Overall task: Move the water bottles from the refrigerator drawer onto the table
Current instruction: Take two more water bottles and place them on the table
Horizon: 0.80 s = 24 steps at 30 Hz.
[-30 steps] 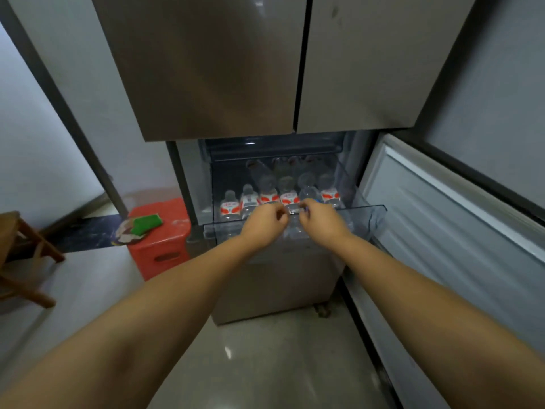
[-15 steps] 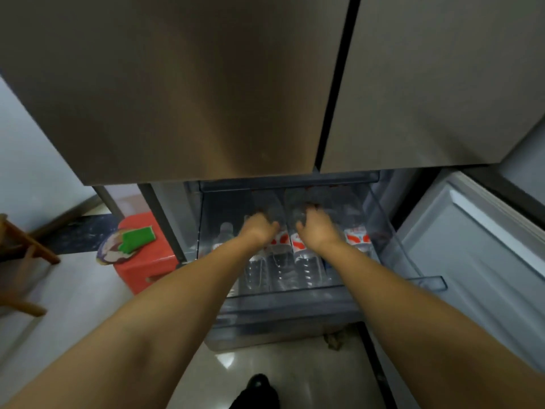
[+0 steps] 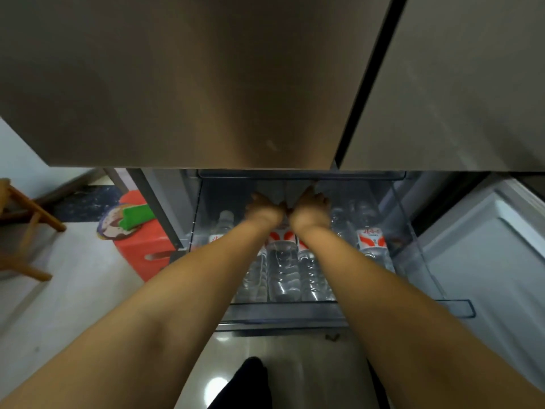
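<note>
Both hands are reaching deep among clear plastic water bottles [image 3: 281, 261] in the transparent refrigerator drawer [image 3: 413, 231]: left hand [image 3: 264, 209], right hand [image 3: 311, 206], wrists touching; grip impossible to tell.

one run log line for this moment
phase: reach | left hand and right hand: deep in drawer over water bottles | grasp: unclear | bottles lifted: none

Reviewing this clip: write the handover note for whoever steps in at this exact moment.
Left hand and right hand: both deep in the open clear drawer, over the bottle tops; grip not visible.
Water bottles: all seen ones lie in the drawer, red-and-white labels showing; one at far right.
Done: drawer pulled out.
Left: lift out every bottle and carry to the table, which is out of view.
</note>
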Tool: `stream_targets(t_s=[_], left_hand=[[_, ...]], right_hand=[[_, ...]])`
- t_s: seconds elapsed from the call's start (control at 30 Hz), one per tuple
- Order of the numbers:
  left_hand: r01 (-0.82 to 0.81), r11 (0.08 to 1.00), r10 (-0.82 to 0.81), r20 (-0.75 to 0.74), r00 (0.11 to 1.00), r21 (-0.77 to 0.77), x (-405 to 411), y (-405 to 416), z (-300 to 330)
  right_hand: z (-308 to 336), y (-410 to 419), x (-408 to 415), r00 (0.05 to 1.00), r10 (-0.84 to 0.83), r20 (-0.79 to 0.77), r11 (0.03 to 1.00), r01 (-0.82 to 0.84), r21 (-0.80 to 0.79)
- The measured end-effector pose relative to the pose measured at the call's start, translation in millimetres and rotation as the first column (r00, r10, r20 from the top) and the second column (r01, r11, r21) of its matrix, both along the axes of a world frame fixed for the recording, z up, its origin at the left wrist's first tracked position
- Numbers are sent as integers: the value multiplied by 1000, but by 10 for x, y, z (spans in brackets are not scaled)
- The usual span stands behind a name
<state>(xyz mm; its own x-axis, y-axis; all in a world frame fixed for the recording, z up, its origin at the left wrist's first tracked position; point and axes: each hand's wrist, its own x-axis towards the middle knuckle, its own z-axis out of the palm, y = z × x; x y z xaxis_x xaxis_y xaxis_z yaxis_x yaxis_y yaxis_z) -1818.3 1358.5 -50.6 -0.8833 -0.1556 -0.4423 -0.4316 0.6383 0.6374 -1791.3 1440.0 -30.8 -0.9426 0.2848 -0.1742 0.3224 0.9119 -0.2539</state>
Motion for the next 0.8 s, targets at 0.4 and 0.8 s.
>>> stream_targets(t_s=[0.4,0.8], left_hand=[[-50,999,51,30,998,-14,606,-51,86],[101,987,-80,165,983,-122,553,-76,-148]], right_hand=[[269,135,594,993,9,121,981,15,-194],[151,280,567,949,19,314,950,81,-301]])
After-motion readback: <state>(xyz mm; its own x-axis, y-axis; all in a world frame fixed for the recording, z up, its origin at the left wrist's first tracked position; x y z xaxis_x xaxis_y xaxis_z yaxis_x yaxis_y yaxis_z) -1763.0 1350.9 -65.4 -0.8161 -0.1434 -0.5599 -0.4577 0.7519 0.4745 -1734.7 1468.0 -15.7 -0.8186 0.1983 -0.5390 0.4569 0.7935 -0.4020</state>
